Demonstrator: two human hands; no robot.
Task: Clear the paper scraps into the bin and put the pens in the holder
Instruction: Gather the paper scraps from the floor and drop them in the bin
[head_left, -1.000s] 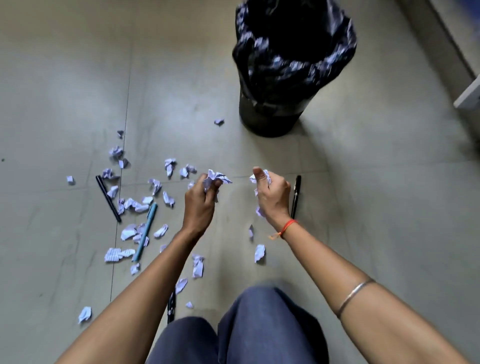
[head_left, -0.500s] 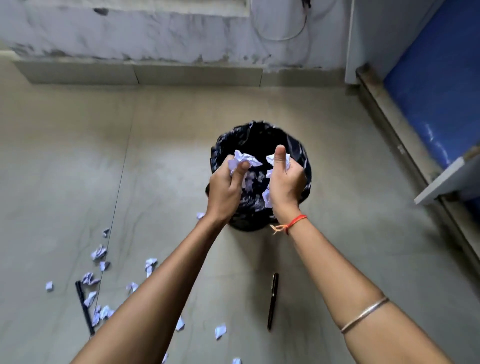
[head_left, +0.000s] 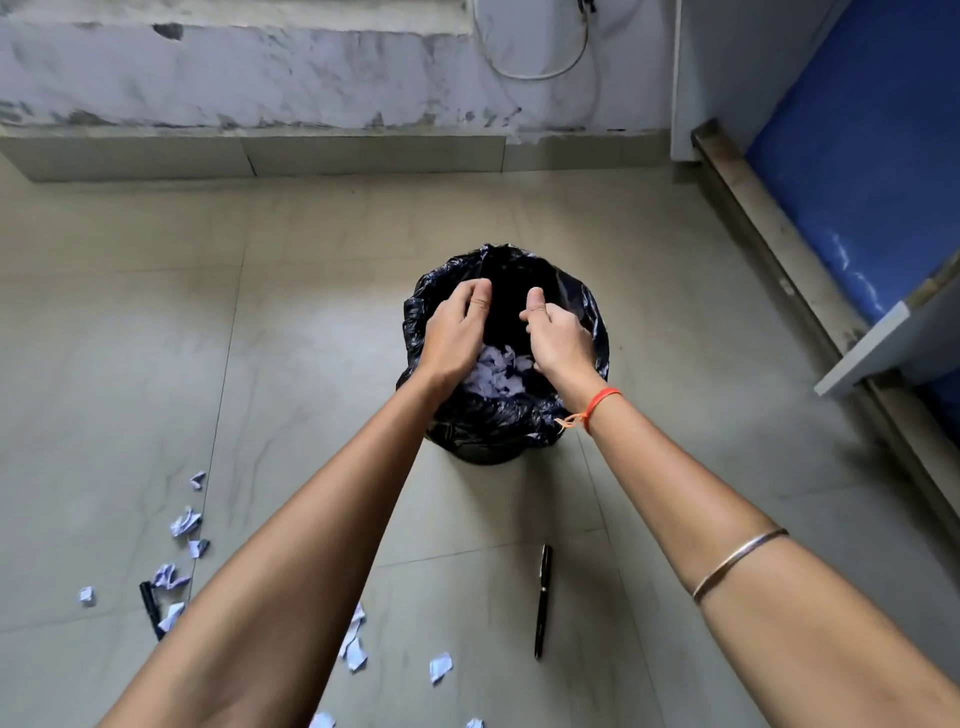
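while pale paper scraps (head_left: 496, 371) lie heaped inside the black-lined bin (head_left: 592, 317) at frame centre, the left hand (head_left: 454, 332) and right hand (head_left: 558, 343) hover over its mouth, fingers loosely spread, holding nothing. more scraps (head_left: 184, 522) and a black pen (head_left: 543, 600) lie on the floor (head_left: 311, 312), lower frame.

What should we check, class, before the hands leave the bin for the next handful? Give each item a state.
1. Left hand empty: ok, fingers open.
2. Right hand empty: cannot tell, fingers curled.
3. Dropped scraps inside the bin: ok.
4. Floor clear of loose scraps: not ok.
5. Black pen in holder: not ok, on the floor.
6. Holder located: cannot tell, none in view.
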